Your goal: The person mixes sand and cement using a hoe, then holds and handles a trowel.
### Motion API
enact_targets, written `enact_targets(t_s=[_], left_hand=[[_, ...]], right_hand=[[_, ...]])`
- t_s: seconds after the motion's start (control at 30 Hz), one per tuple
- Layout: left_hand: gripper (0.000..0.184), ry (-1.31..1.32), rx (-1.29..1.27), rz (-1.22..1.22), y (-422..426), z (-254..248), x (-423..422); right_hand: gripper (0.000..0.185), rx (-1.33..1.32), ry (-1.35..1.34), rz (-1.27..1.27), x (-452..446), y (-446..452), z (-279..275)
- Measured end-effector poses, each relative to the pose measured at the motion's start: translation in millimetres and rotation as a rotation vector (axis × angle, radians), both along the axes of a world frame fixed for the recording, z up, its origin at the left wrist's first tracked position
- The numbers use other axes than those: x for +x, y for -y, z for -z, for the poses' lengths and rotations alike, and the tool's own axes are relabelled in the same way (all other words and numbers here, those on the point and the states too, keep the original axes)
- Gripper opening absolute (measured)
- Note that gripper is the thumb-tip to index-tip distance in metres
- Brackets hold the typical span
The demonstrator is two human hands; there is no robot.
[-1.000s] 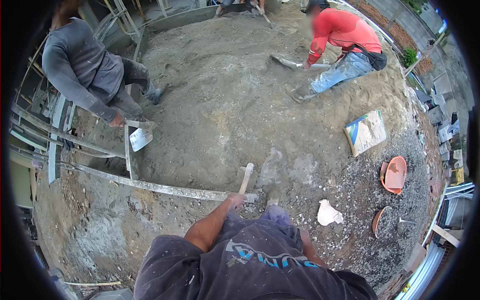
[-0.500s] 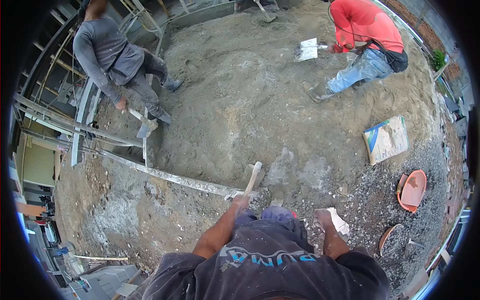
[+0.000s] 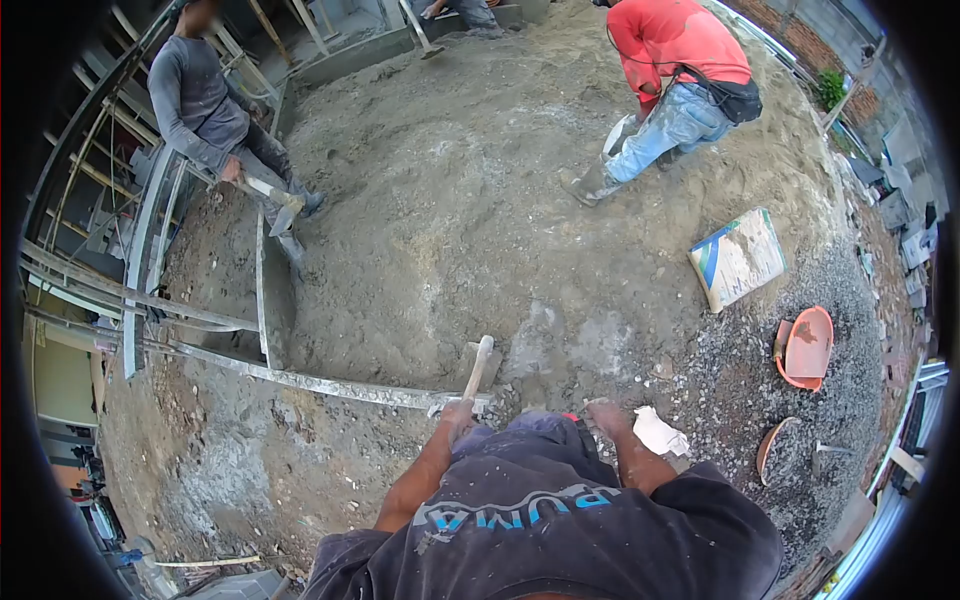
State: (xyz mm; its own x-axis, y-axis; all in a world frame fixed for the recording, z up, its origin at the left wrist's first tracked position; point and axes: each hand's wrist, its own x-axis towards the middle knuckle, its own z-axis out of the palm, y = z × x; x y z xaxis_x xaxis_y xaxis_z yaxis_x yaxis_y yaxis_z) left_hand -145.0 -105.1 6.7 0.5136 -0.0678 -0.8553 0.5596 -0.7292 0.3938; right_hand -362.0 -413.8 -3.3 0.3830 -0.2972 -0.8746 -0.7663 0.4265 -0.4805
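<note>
My left hand (image 3: 459,414) is closed around the wooden handle of a hoe (image 3: 478,369), which slants forward over the ground. Its grey blade shows partly behind the handle, close to the end of a cement-crusted board (image 3: 350,388). My right hand (image 3: 606,416) hangs beside my right thigh with its fingers loosely apart, and I see nothing in it. To the right of that hand lies a torn white scrap (image 3: 660,431), apart from the fingers.
A person in grey (image 3: 205,100) stands at left with a hoe; a person in red (image 3: 680,50) bends at right. A third worker's hoe (image 3: 420,30) shows at the back. Right are a cement bag (image 3: 740,262), an orange basin (image 3: 808,350), another basin (image 3: 775,455) and gravel (image 3: 830,425).
My right hand has swung inward toward my thigh, away from the white scrap. My left hand still grips the hoe. The person in red has lowered the shovel; the person in grey has raised the hoe.
</note>
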Motion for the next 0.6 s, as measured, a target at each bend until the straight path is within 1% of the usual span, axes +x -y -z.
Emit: enact_targets(t_s=[0.03, 0.1, 0.17, 0.23, 0.33, 0.37, 0.4, 0.43, 0.5, 0.53, 0.57, 0.6], left_hand=[[0.045, -0.022, -0.002, -0.004, -1, -1, 2], [0.045, -0.068, -0.006, -0.006, -1, -6, 5], [0.046, -0.09, 0.018, 0.037, -1, -11, 10], [0.046, -0.1, 0.015, 0.043, -4, -13, 16], [0.043, -0.113, -0.055, 0.014, -4, -12, 20], [0.041, -0.118, -0.087, 0.001, -5, -12, 22], [0.04, -0.123, -0.117, -0.015, -6, -13, 25], [0.041, -0.129, -0.094, 0.04, -6, -20, 28], [0.044, -0.132, -0.048, 0.128, -6, -36, 33], [0.044, -0.149, -0.049, 0.115, -7, -33, 35], [0.045, -0.148, -0.057, 0.108, -9, -31, 37], [0.045, -0.149, -0.065, 0.101, -10, -27, 37]], right_hand=[[0.017, 0.033, -0.009, 0.012, -4, -5, -1], [0.017, -0.142, 0.056, -0.364, -22, -6, 11], [0.016, -0.135, 0.037, -0.407, -32, -10, 17], [0.015, 0.062, -0.064, -0.111, -37, -17, 17], [0.013, 0.017, -0.152, -0.018, -35, -21, 8], [0.012, 0.029, -0.068, -0.067, -38, -19, 14], [0.012, 0.042, 0.016, -0.118, -47, -14, 36], [0.013, 0.055, 0.1, -0.173, -48, -14, 39], [0.012, 0.078, 0.052, -0.116, -43, -14, 44], [0.012, 0.091, 0.031, -0.104, -34, -14, 40], [0.012, 0.042, 0.028, -0.081, -25, -19, 30], [0.012, -0.007, 0.025, -0.059, -15, -30, 3]])
